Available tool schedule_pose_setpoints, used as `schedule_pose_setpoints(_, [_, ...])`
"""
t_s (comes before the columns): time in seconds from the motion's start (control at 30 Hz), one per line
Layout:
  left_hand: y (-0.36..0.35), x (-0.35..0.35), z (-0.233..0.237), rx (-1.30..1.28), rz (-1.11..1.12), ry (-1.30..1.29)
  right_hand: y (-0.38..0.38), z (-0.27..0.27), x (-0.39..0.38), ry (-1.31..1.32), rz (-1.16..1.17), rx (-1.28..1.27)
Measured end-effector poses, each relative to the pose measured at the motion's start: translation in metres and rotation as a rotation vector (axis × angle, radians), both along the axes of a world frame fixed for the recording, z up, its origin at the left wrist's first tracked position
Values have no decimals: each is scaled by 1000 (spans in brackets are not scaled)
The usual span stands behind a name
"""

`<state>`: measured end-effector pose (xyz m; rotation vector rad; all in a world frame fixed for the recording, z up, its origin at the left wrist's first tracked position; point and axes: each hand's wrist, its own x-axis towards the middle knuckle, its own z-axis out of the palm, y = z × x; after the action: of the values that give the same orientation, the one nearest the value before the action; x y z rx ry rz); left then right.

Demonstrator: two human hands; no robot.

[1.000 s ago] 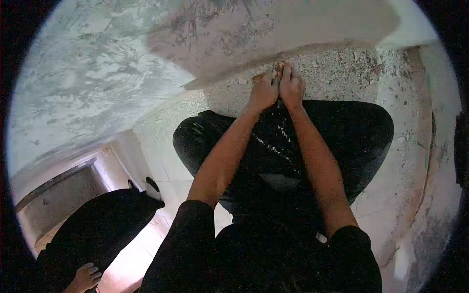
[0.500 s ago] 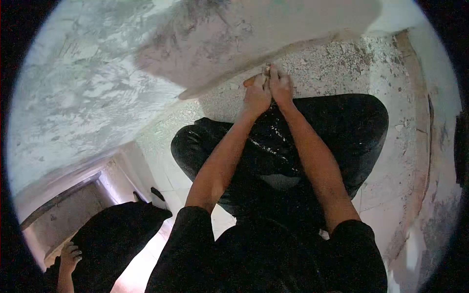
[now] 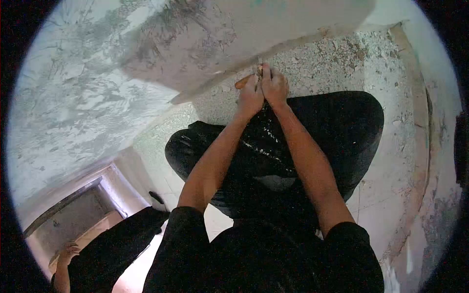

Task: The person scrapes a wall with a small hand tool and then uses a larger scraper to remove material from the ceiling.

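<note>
My left hand (image 3: 249,96) and my right hand (image 3: 276,88) are pressed together at the foot of a scraped, patchy wall (image 3: 205,39). Both are closed around a small tool (image 3: 243,81). Its orange-brown end sticks out to the left of my left hand, and a thin tip shows above my fingers against the wall's lower edge. I cannot tell what kind of tool it is. My knees in dark, paint-flecked trousers (image 3: 273,146) are bent under my forearms.
The floor (image 3: 342,68) along the wall is littered with flakes and dust. Another person in dark clothes (image 3: 112,249) crouches at the lower left, one hand (image 3: 66,254) near a pale ledge. A worn wall edge (image 3: 430,146) runs down the right side.
My joined hands have shifted slightly left along the wall's base with the tool. The other person's hand at the lower left has moved up toward the ledge.
</note>
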<state>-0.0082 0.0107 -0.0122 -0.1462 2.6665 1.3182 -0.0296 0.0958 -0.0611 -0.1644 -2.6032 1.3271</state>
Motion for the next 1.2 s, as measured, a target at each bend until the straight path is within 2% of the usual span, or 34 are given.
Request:
schedule_pose_setpoints(0.07, [-3, -4, -7, 25, -31, 85, 1, 1, -2, -68, -23, -47])
schedule_pose_setpoints(0.13, [-4, -4, -9, 51, -59, 167, 10, 34, -6, -301, 38, -308])
schedule_pose_setpoints(0.27, [-1, -1, -5, 3, 1, 164, 4, 29, -5, -283, 15, -183])
schedule_pose_setpoints(0.33, [0, -1, -2, -51, 9, 162, 6, 27, -3, -89, 12, -208])
schedule_pose_setpoints(0.43, [1, 1, -3, 19, 23, 113, 2, 21, -6, -215, -53, -233])
schedule_pose_setpoints(0.47, [-1, 0, -3, 17, -18, 180, 1, 19, -4, -218, -51, -234])
schedule_pose_setpoints(0.53, [-1, 0, -1, 13, -56, 246, 0, 20, -3, -36, -28, -242])
schedule_pose_setpoints(0.67, [4, 1, 6, 8, -21, 324, 4, 21, -5, -103, -1, -197])
schedule_pose_setpoints(0.77, [1, 0, 5, -49, -1, 310, 1, 17, -12, -268, 74, -129])
schedule_pose_setpoints(0.83, [-1, 1, 10, -113, 3, 281, -3, 3, -12, 405, 135, 87])
schedule_pose_setpoints(0.87, [-2, 5, 13, -182, 2, 341, -5, -3, -11, 402, 132, 90])
schedule_pose_setpoints(0.93, [-6, 9, 22, -254, 8, 397, -17, 1, -8, 8, 122, -324])
schedule_pose_setpoints(1.0, [-13, 7, 30, -422, 45, 183, -26, 0, -7, -29, 107, -431])
schedule_pose_setpoints(1.03, [-16, 6, 32, -426, 47, 182, -30, -1, -7, -64, 85, -535])
schedule_pose_setpoints(1.07, [-17, 5, 34, -419, 44, 285, -31, -4, -8, -68, 86, -539])
schedule_pose_setpoints(1.1, [-18, 5, 36, -411, 38, 387, -27, 8, -10, -286, 124, -682])
schedule_pose_setpoints(1.13, [-17, 5, 41, -413, 36, 380, -24, 17, -11, -507, 161, -821])
schedule_pose_setpoints(1.2, [-18, 8, 48, -467, 4, 327, -26, 36, -4, -444, 102, -841])
